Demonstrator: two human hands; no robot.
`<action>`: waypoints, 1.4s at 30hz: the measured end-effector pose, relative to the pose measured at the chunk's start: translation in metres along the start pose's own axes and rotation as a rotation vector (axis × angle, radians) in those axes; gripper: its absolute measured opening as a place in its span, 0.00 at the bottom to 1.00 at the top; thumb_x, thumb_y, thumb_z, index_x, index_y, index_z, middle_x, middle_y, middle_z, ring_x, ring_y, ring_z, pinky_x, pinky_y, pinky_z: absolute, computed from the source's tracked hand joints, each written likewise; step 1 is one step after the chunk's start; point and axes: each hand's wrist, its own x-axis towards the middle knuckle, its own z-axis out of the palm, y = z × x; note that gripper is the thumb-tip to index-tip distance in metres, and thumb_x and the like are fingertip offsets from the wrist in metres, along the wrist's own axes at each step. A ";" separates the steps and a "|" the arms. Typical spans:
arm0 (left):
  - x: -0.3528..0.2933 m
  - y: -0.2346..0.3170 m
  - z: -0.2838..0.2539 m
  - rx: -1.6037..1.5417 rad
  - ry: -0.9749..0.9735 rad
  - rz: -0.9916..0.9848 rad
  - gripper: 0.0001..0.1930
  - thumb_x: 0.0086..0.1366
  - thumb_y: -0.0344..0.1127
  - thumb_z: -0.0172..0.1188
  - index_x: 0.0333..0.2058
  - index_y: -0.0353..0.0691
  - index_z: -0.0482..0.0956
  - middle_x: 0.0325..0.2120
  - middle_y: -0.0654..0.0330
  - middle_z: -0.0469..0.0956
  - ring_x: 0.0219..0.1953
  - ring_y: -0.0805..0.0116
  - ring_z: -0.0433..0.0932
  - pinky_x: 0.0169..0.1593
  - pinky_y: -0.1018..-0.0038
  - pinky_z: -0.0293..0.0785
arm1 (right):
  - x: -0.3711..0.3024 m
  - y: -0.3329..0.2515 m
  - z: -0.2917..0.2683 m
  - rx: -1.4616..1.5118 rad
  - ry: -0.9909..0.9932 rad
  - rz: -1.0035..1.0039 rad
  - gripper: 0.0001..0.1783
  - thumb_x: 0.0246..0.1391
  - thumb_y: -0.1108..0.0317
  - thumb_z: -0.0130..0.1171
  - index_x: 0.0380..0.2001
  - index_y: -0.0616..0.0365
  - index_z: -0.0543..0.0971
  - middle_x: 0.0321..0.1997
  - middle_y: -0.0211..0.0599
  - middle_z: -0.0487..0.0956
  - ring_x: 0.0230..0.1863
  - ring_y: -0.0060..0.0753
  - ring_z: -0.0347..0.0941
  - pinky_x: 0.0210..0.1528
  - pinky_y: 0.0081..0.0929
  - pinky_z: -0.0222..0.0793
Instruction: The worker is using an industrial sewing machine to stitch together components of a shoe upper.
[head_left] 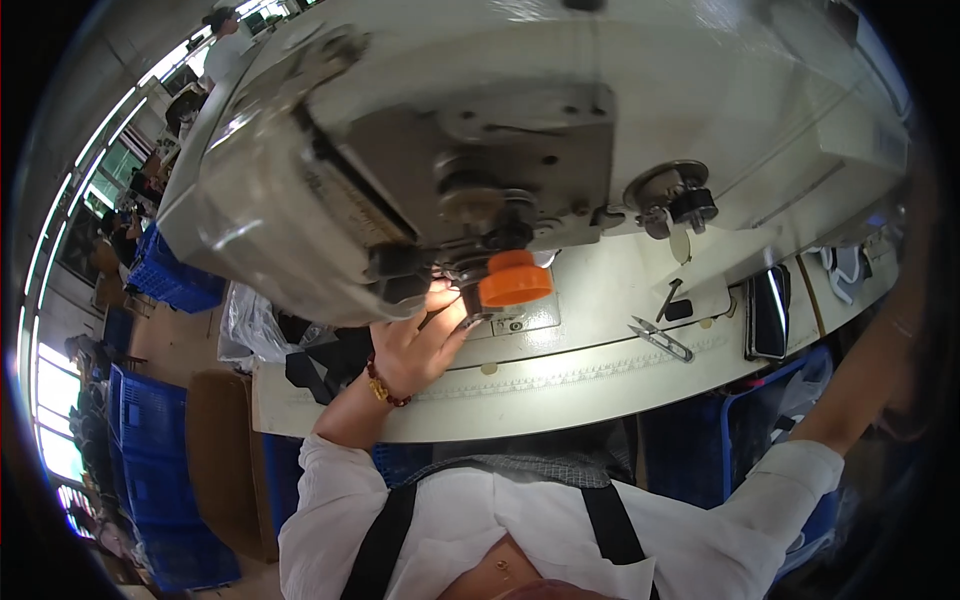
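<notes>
My left hand (412,350), with a beaded bracelet at the wrist, reaches in beneath the head of a large pale sewing machine (740,80). Its thumb and fingers come together beside the needle area, next to a round orange part (516,279). The fingertips are partly hidden there, and what they hold, if anything, cannot be made out. Dark fabric pieces (335,365) lie on the table left of this wrist. My right forearm (870,370) stretches up along the right side toward the machine's far end, where its hand is lost in the dark rim.
On the white table edge (560,395) lie thread snips (662,340), a small dark tool (670,300) and a black phone (768,312). White-and-dark pieces (842,272) are farther right. Blue crates (150,460) and a cardboard box (228,460) stand at left; people sit in the background.
</notes>
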 end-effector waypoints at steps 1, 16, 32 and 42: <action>0.000 0.000 0.000 0.013 0.011 0.003 0.17 0.44 0.32 0.76 0.36 0.40 0.86 0.39 0.54 0.82 0.37 0.61 0.82 0.36 0.68 0.75 | 0.004 0.002 -0.002 -0.053 0.028 -0.061 0.24 0.70 0.71 0.36 0.63 0.67 0.71 0.49 0.69 0.80 0.50 0.66 0.78 0.50 0.51 0.75; 0.008 0.005 0.012 0.004 0.241 -0.158 0.12 0.50 0.26 0.71 0.36 0.37 0.83 0.32 0.57 0.84 0.30 0.61 0.83 0.33 0.71 0.79 | -0.163 -0.381 -0.108 0.834 0.134 -0.606 0.19 0.48 0.67 0.67 0.45 0.60 0.79 0.35 0.44 0.77 0.32 0.39 0.74 0.35 0.31 0.70; 0.022 0.008 0.011 0.096 0.267 -0.111 0.14 0.49 0.19 0.64 0.36 0.36 0.83 0.29 0.55 0.79 0.23 0.58 0.78 0.26 0.69 0.74 | -0.187 -0.515 0.013 2.150 -0.841 0.225 0.38 0.60 0.71 0.64 0.69 0.60 0.59 0.69 0.41 0.66 0.69 0.31 0.63 0.70 0.34 0.60; 0.019 0.007 0.014 0.114 0.280 -0.102 0.11 0.51 0.19 0.64 0.34 0.36 0.82 0.28 0.54 0.78 0.23 0.56 0.77 0.26 0.68 0.73 | -0.273 -0.445 -0.053 0.756 -0.763 -0.041 0.25 0.52 0.73 0.66 0.54 0.65 0.77 0.50 0.48 0.78 0.56 0.46 0.74 0.56 0.37 0.73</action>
